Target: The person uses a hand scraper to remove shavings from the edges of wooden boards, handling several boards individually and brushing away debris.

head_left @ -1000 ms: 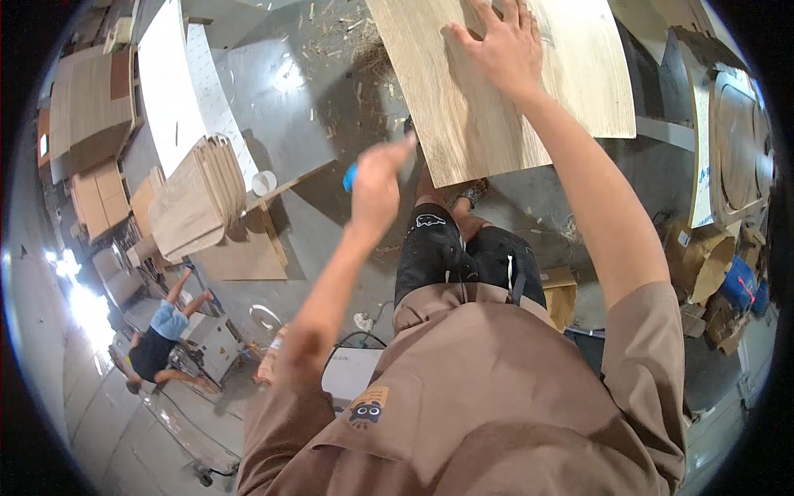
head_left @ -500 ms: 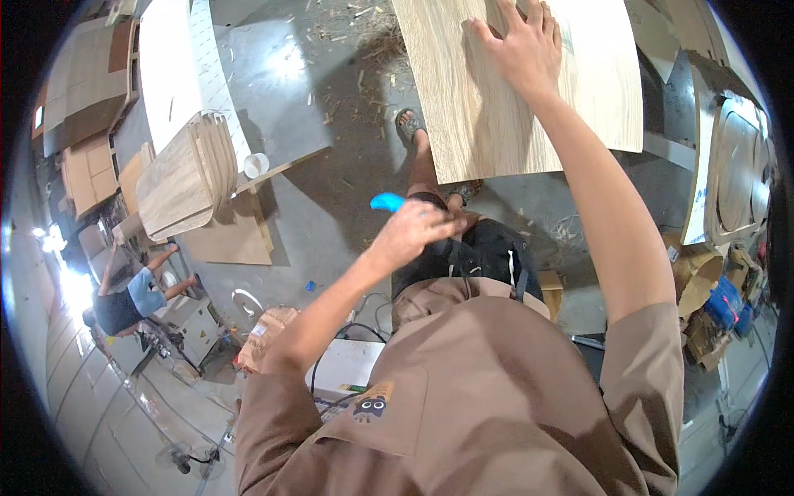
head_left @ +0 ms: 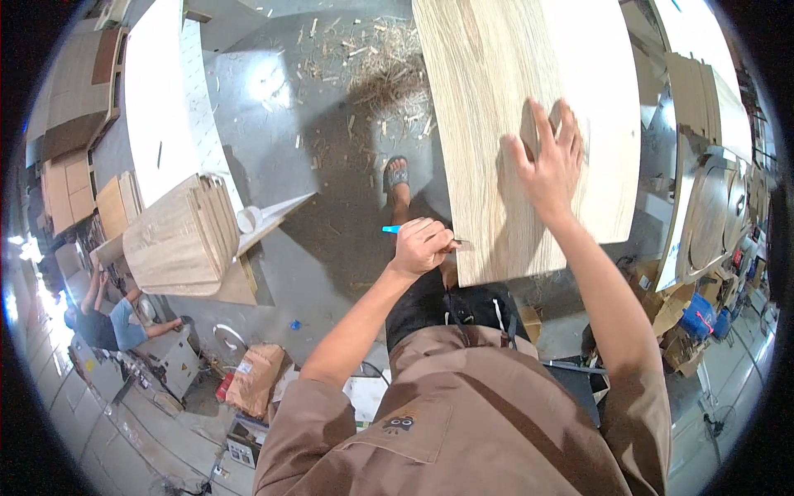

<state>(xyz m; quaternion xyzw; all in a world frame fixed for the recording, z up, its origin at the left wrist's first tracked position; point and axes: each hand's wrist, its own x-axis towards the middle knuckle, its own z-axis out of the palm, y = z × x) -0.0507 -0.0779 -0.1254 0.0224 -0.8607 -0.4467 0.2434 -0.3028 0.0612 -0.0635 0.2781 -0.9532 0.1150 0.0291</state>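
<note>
My left hand (head_left: 423, 246) is closed round a blue-handled tool (head_left: 390, 229). A short, flat, metallic-looking tip sticks out past my fingers, right at the left edge of a wood-grain board (head_left: 471, 165). Whether that tip touches the board I cannot tell, and most of the handle is hidden in my fist. On the board's upper face lies my right hand (head_left: 552, 169), palm down with fingers spread. The board is pale with a darker grain on its left side, and its near end lies just in front of my waist.
Wood shavings (head_left: 389, 70) litter the grey floor ahead. At left, several stacked wood-grain panels (head_left: 178, 240) rest beside a roll of white tape (head_left: 248, 219). Another person (head_left: 107, 322) sits at far left. Oval-grooved panels (head_left: 707, 211) lean at right, near cardboard scraps (head_left: 670, 302).
The board's near end has come closer to me in view. My left hand has moved right to its edge, turning the blue-handled tool. My right hand still lies flat on the board, now lower in view.
</note>
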